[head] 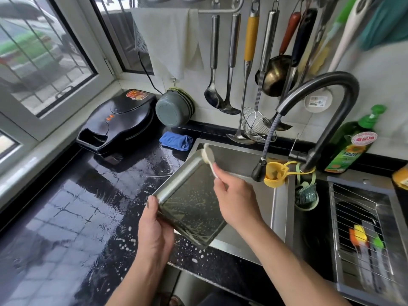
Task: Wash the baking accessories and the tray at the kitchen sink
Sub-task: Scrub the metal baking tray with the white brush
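Tilted tray (192, 202) between both hands

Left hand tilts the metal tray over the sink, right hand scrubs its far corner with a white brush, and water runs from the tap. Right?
Not quite: the head view shows no water leaving the tap. Otherwise correct: left hand tilts the tray, right hand works the brush.
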`<state>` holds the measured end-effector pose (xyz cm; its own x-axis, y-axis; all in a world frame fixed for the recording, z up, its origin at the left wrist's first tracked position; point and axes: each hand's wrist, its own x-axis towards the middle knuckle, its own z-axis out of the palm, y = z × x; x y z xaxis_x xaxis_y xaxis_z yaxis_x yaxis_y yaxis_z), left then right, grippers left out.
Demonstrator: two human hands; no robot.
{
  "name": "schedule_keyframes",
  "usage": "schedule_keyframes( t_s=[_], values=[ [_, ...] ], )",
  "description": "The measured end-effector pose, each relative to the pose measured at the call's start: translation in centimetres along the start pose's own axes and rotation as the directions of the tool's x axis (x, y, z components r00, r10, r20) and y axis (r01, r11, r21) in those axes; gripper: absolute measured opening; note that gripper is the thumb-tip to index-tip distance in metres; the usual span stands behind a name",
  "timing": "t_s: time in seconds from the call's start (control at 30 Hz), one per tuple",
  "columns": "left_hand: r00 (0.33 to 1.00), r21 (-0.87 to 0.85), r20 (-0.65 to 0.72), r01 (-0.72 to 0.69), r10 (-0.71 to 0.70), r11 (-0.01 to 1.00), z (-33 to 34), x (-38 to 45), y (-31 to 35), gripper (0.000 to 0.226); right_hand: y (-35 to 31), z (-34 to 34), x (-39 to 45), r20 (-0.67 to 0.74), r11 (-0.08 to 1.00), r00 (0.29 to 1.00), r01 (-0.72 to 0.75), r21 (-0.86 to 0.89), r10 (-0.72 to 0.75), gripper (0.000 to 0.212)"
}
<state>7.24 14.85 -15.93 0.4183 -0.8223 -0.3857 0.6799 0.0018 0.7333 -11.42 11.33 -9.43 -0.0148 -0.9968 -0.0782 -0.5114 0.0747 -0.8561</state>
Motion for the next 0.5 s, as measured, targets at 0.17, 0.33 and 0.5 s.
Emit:
schedule_keyframes(
  t_s=[0.17, 0.33, 0.5],
  values=[
    [0.999, -0.001, 0.033, -0.008, 0.008, 1.000, 0.1, -0.2, -0.2, 0.030, 1.3, -0.5, 0.8, -0.018, 0.991, 0.997, -0.077, -0.111, 0.076, 0.041],
    [0.999, -0.007, 0.046, 0.001, 0.000, 1.000, 0.5, 0.3, -0.3, 0.019, 1.2, -0.3, 0.2, 0.051, 0.990, 0.998, 0.045, -0.137, -0.038, 0.041],
    [0.999, -0.094, 0.005, 0.040, -0.040, 0.995, 0.9, 0.8, 0.3, 0.024, 2.2, -1.1, 0.5, 0.003, 0.991, 0.999, -0.031, -0.128, 0.032, 0.042]
  ],
)
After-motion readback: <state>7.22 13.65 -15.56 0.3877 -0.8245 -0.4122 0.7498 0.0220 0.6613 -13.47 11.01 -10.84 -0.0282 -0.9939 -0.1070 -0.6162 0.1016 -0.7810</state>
